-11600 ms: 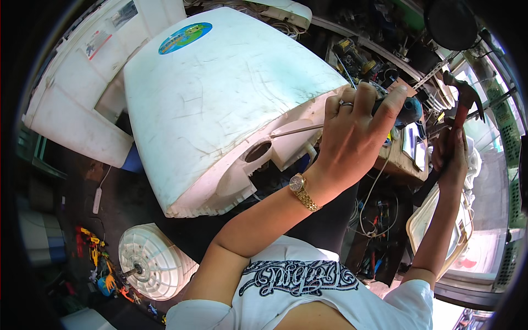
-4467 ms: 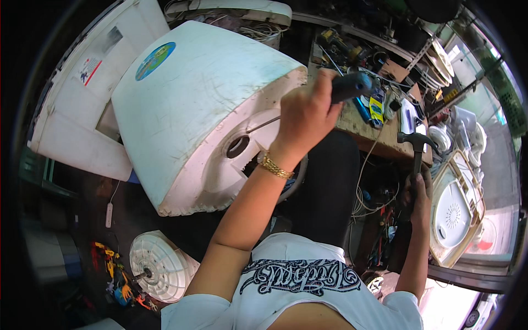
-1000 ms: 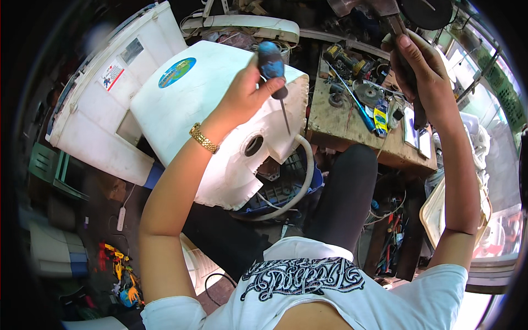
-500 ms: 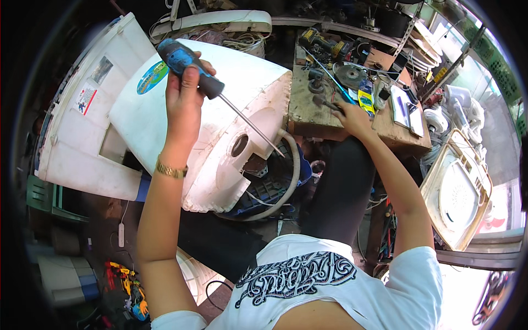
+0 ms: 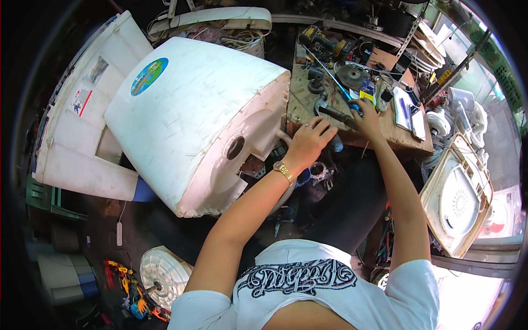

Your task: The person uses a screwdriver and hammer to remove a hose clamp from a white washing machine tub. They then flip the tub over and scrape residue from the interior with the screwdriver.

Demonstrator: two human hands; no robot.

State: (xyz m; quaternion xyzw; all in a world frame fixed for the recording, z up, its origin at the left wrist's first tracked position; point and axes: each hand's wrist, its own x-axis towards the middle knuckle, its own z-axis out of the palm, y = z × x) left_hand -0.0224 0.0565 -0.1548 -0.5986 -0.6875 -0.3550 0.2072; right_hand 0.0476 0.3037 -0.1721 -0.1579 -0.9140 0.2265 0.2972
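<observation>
My left hand [image 5: 311, 144], with a gold watch at its wrist, is over the near edge of the wooden bench, fingers curled. The blue handle of a screwdriver [image 5: 335, 144] shows beneath its fingers; most of the tool is hidden. My right hand [image 5: 367, 121] is closed on the dark handle of a hammer [image 5: 336, 114] above the bench, its metal head pointing away to the left. Both hands are close together. Left of them lies a big white plastic housing [image 5: 209, 93] with a round sticker and a round hole in its rough-edged end.
The wooden bench [image 5: 300, 104] carries a yellow-black drill [image 5: 324, 41], a grinding disc [image 5: 352, 75], a blue rod and a notepad [image 5: 404, 110]. Another white panel [image 5: 71, 143] stands far left. A dirty white lid [image 5: 454, 201] leans at right. Coloured tools lie on the floor lower left.
My left hand has swung down and right from above the housing to the bench edge, bringing the screwdriver. My right hand has shifted slightly right and nearer with the hammer.
</observation>
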